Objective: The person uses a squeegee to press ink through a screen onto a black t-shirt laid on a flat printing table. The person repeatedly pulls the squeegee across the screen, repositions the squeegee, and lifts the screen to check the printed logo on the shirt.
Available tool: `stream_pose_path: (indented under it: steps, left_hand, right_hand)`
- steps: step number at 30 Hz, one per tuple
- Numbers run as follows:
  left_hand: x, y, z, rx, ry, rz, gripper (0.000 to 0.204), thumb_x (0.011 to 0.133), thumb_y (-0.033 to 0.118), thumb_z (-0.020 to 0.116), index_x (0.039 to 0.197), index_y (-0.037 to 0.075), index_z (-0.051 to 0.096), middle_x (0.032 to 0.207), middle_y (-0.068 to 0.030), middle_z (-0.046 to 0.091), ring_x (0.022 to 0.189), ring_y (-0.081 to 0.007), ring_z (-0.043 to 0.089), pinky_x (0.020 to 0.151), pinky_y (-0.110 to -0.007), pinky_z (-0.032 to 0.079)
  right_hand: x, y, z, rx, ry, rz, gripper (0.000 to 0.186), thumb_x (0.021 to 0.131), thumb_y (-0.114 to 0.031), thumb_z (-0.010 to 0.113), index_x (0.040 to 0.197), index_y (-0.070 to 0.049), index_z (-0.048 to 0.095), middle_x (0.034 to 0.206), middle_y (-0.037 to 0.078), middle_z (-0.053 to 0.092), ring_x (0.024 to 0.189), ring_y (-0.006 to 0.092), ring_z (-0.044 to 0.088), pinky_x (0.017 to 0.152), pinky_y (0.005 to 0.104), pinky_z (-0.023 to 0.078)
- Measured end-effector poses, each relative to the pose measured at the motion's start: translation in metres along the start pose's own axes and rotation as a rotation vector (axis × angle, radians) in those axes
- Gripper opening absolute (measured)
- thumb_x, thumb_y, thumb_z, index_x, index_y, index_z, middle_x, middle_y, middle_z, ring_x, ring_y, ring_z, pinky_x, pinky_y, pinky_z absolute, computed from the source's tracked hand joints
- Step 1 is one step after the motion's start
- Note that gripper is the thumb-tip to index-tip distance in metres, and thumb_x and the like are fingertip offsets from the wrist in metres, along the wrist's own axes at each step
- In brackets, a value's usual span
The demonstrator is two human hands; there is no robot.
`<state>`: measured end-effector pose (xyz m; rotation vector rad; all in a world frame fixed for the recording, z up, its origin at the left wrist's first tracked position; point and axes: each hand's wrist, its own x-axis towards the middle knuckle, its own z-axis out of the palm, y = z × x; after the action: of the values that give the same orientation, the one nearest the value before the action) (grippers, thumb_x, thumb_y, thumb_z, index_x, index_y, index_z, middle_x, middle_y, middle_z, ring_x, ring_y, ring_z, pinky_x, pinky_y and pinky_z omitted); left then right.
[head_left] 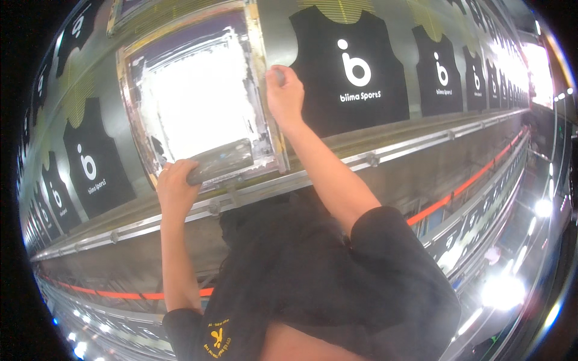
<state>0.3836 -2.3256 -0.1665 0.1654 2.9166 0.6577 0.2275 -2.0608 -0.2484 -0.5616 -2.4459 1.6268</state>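
Observation:
A screen-printing frame (263, 90) lies on the long table in front of me, its mesh covered with thick white ink (195, 96). Along the near side of the mesh rests a grey squeegee (224, 161), smeared with ink. My left hand (176, 183) is closed at the squeegee's left end, over the frame's near left corner. At the frame's right side, my right hand (285, 96) is curled closed around a small grey piece (278, 76), mostly hidden by the fingers. Just right of that hand lies a black sleeveless top (367, 72) with a white print.
More printed black tops (442, 75) continue to the right, and others (96, 162) to the left. A metal rail (355, 161) with small fittings runs along the table's near edge. Below it is an orange-red strip (463, 191). Another frame (129, 9) shows at the far side.

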Motion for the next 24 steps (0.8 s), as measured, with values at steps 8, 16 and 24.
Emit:
stream_pose_path:
  steps: [8, 16, 24]
  left_hand:
    - [-0.024, -0.024, -0.033, -0.018, -0.068, 0.015, 0.047, 0.065, 0.005, 0.088, 0.109, 0.007, 0.073, 0.113, -0.0078, 0.074, 0.107, -0.033, 0.066, 0.089, -0.043, 0.053]
    - [-0.046, -0.051, 0.0, 0.144, 0.085, 0.157, 0.046, 0.065, 0.01, 0.09, 0.108, 0.01, 0.074, 0.106, -0.0081, 0.075, 0.103, -0.0315, 0.069, 0.086, -0.043, 0.054]
    - [0.036, -0.055, -0.058, 0.116, 0.077, 0.183, 0.025, 0.076, 0.026, 0.088, 0.093, 0.012, 0.075, 0.086, -0.0052, 0.07, 0.084, -0.029, 0.069, 0.072, -0.044, 0.055]
  right_hand:
    - [-0.032, -0.025, 0.017, -0.148, -0.048, 0.098, 0.038, 0.094, -0.035, 0.07, 0.125, -0.013, 0.066, 0.078, 0.01, 0.072, 0.08, 0.0325, 0.073, 0.078, 0.0465, 0.054]
    - [-0.024, -0.003, 0.032, -0.256, -0.091, -0.036, 0.043, 0.094, -0.033, 0.069, 0.13, -0.009, 0.063, 0.092, 0.018, 0.076, 0.09, 0.0388, 0.074, 0.084, 0.0509, 0.055]
    - [-0.018, 0.016, 0.015, -0.27, -0.002, -0.063, 0.053, 0.098, -0.041, 0.072, 0.127, 0.003, 0.065, 0.12, 0.022, 0.068, 0.111, 0.0366, 0.065, 0.097, 0.0449, 0.051]
